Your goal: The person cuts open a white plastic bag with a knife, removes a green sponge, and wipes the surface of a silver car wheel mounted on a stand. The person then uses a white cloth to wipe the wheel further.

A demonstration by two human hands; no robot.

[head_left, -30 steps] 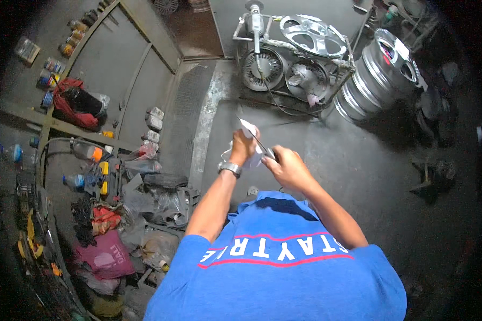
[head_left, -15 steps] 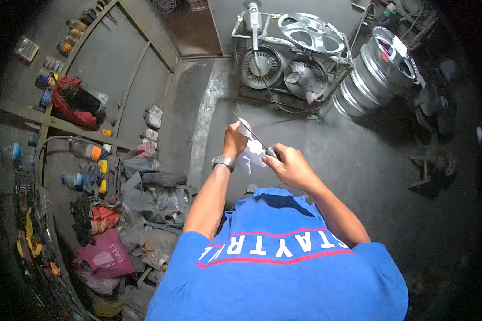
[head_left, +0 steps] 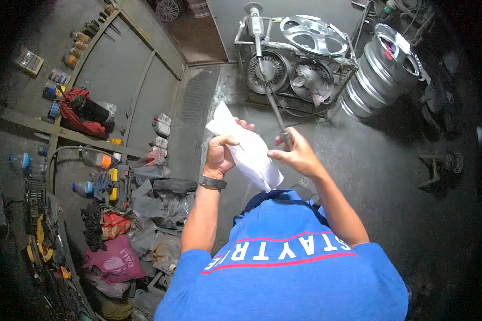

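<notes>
My left hand (head_left: pixel 219 155) holds a loosely folded white cloth or paper (head_left: pixel 247 151), its thumb on top and fingertips showing at the far edge. The white piece hangs toward my blue shirt. Just right of it, my right hand (head_left: pixel 302 155) grips the handle of a screwdriver-like tool (head_left: pixel 275 107). The tool's long dark shaft points away from me, toward the rack of wheels. Its tip is hard to make out against that background. Shaft and white piece are apart.
Ahead stands a metal rack (head_left: pixel 337 60) holding wheel rims and a grinder-like power tool (head_left: pixel 256 27). Stacked silver rims (head_left: pixel 367 80) stand at its right. Bottles, plastic bags and a pink bag (head_left: pixel 115 259) clutter the left, beside a wooden frame (head_left: pixel 85 137). A small stand (head_left: pixel 431 170) is at right.
The white piece has opened out wider in my left hand. The tool has come away from it and swung from pointing far left to pointing ahead.
</notes>
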